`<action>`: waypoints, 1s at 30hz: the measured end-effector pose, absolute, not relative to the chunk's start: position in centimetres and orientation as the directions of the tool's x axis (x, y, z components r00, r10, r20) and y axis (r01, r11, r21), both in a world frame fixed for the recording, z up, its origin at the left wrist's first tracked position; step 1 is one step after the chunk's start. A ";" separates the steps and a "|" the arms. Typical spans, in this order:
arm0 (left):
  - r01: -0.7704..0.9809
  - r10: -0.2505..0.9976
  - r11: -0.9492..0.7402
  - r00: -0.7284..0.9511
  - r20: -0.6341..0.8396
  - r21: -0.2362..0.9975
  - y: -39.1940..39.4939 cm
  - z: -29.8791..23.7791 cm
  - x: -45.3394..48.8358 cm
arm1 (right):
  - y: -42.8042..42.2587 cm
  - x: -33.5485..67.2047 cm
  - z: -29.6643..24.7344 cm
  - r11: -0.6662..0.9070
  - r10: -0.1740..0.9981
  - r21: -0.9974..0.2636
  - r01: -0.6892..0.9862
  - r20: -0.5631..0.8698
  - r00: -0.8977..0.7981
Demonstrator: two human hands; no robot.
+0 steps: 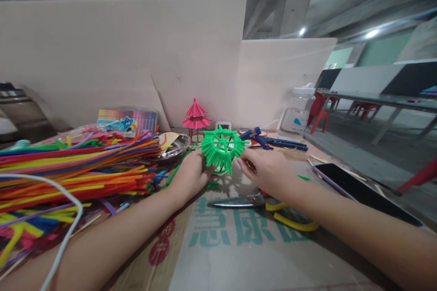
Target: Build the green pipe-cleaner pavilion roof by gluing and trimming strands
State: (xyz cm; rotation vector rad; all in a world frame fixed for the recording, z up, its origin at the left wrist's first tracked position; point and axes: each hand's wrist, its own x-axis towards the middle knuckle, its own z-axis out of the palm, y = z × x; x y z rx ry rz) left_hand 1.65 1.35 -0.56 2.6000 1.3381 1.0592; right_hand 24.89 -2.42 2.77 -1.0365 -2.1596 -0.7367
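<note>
Taking bearings from the green wheel (223, 142), I have the scissors (235, 202) nearest me at five o'clock, flat on the counter (218, 270), blade tip toward nine and yellow handles toward three. The phone (362, 193) lies between three and four o'clock; a heap of fuzzy stems (85, 159) fills nine.

The wheel itself sits at the middle of my view, above the counter. It is round, so I can't pick out a long axis; its spoked face is turned toward me, fringe radiating all round. My left hand (191, 173) has its grip closed on the rim at seven o'clock. My right hand (264, 168) is at the edge near four, fingertips bunched; I can't tell whether that grip pinches anything.

Farther off, the glue gun (254, 134) rests at two o'clock, the water bottle (296, 116) beyond it, and a pink tower (195, 116) stands upright toward ten.
</note>
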 end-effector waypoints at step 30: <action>0.665 0.762 -0.622 0.395 0.512 0.413 2.0 -1.2 1.1 | -2.7 25.1 3.5 0.677 0.400 0.189 0.711 0.717 -0.572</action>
